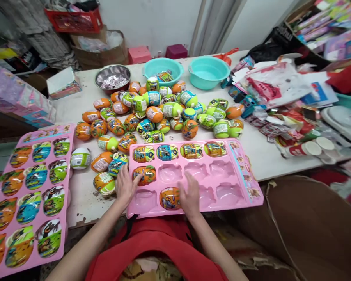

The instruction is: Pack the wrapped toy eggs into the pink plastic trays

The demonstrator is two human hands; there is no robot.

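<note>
Six eggs (169,198) in pink tray (240,183), L hand (125,185) & R hand (190,196) on it

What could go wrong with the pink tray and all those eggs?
The pink tray hangs past the table edge toward the person, so a push from the left hand or right hand might tip it. The loose eggs are piled high; a bump could send some rolling away.

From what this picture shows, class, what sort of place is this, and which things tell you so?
Probably a small toy packing workroom. A heap of wrapped toy eggs covers the table, both hands are at a pink tray partly filled with eggs, a full tray lies alongside, and boxed goods sit on shelves.
</note>
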